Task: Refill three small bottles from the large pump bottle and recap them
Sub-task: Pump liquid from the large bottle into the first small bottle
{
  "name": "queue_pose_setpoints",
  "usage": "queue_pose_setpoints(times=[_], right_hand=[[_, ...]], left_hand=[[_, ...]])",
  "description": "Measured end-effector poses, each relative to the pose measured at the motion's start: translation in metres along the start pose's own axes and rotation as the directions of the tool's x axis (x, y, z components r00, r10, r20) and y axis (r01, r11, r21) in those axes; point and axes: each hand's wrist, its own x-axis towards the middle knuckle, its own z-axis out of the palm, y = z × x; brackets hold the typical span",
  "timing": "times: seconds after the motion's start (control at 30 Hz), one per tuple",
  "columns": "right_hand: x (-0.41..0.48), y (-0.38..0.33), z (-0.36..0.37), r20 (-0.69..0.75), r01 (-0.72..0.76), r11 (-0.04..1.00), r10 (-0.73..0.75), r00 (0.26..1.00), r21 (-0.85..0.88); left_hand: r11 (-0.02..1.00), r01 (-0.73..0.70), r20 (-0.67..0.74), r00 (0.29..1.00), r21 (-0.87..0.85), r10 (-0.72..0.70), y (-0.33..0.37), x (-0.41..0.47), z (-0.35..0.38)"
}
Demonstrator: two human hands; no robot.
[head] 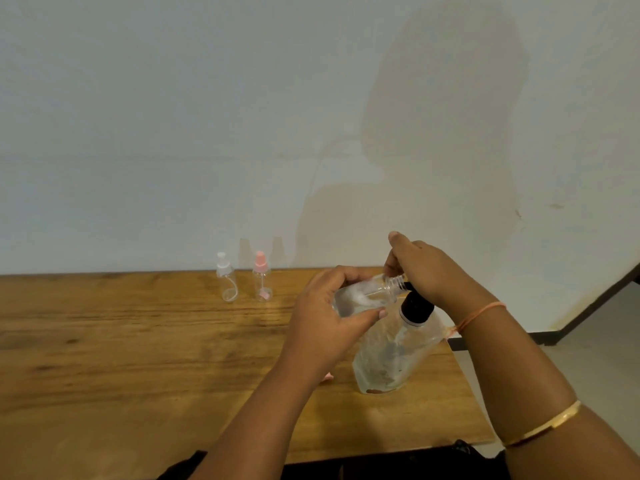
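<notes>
A small clear plastic bottle (377,291), uncapped, lies tilted on its side in the air, its threaded neck just beside the black pump head (415,306) of a large clear pump bottle (394,351). The left hand (325,317) grips the small bottle with curled fingers. The right hand (426,268) curls its fingers over the pump head. Both stand on the wooden tabletop (138,341)'s right side. Well apart, at the back edge, stand a white-capped clear spray bottle (225,278) and a pink-capped clear spray bottle (261,278).

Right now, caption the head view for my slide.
Left hand holds an uncapped small bottle at the large pump bottle, right hand over its pump.
</notes>
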Motion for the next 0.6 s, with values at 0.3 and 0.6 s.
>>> queue_pose_setpoints(times=[0.3,0.6], right_hand=[[0.0032,-0.0074,-0.0053,-0.031,0.047,0.999,-0.048,0.998,-0.021],[0.0009,-0.0083,-0.0040,-0.024,0.054,0.998,-0.054,0.998,0.020]], left_hand=[[1.000,0.009,-0.013,1.000,0.000,-0.009,0.0019,-0.0002,-0.0017],[1.000,0.008,-0.007,1.000,0.000,-0.008,-0.0010,-0.0015,-0.0002]])
